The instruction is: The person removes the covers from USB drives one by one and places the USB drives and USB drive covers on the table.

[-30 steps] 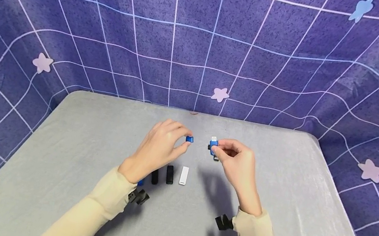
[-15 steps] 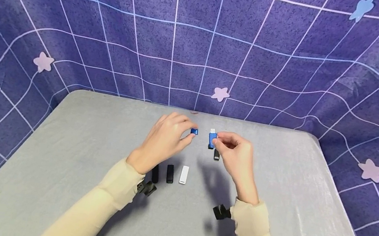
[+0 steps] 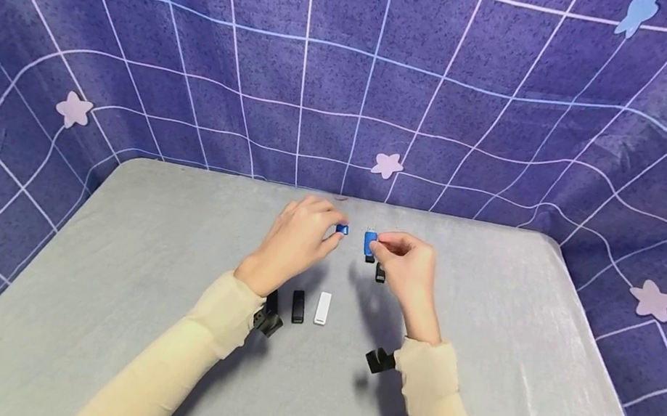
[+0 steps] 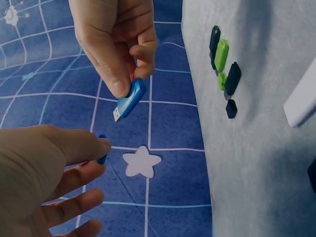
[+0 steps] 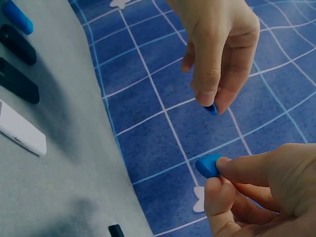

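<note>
My left hand [image 3: 299, 239] pinches a small blue USB stick cap [image 3: 342, 229] between thumb and fingertips, above the far middle of the table. Just to its right, my right hand [image 3: 411, 269] pinches a blue USB stick [image 3: 369, 243] by its body. The metal plug of this stick shows bare in the left wrist view, where the blue stick [image 4: 132, 98] sits apart from the cap [image 4: 101, 158]. In the right wrist view the fingers cover most of the cap [image 5: 212, 109], and the blue stick [image 5: 207, 166] shows only partly.
On the grey table [image 3: 95, 286] lie a white USB stick [image 3: 322, 308] and a black one [image 3: 298, 307]; another black stick is half behind my left wrist. A blue stick [image 5: 19, 17] lies beyond. Green [image 4: 221, 55] and black [image 4: 232, 79] sticks lie below my right hand.
Both hands have moved farther from me, the left one a little rightward and the right one a little leftward. The gap between cap and stick has narrowed slightly. Both grips stay as before.
</note>
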Motion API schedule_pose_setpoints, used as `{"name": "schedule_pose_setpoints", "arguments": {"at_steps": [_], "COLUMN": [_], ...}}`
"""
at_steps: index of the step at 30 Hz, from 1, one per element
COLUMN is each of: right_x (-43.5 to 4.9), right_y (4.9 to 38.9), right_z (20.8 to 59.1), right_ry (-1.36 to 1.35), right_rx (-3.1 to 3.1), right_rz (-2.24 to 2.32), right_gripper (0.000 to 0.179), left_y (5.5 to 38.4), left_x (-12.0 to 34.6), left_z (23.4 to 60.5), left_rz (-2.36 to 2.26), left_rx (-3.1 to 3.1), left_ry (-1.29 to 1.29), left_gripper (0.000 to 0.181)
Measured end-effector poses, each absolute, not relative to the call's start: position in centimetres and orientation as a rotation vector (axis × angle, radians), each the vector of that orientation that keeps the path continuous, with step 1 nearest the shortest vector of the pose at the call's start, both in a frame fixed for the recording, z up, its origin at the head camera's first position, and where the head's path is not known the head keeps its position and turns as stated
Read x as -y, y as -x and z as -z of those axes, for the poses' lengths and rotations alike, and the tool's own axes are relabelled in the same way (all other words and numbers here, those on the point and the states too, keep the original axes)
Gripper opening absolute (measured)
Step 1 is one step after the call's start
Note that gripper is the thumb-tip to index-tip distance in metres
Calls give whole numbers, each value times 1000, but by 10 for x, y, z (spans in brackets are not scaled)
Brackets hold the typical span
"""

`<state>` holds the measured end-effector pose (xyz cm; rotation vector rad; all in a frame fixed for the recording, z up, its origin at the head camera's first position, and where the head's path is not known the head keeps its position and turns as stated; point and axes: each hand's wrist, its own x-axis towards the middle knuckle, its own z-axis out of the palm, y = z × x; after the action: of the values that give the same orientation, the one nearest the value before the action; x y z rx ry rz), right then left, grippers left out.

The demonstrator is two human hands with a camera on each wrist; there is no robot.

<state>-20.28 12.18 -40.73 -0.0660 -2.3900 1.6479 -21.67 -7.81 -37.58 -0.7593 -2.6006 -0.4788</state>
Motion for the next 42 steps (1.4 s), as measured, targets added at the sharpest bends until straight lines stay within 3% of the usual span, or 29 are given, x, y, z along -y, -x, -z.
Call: {"name": "schedule_pose_setpoints", "arguments": {"at_steps": [42], "right_x": [-111], "right_y": [221], "right_z": [457], "right_ry": [158], "right_rx": [2647], "right_rz": [-1510], "right_gripper": [8], "left_y": [250], "left_x": [64], "left_z": [444], "left_rz": [509], "left_rx": [2869], "left_ry": [710], "left_gripper": [20]}}
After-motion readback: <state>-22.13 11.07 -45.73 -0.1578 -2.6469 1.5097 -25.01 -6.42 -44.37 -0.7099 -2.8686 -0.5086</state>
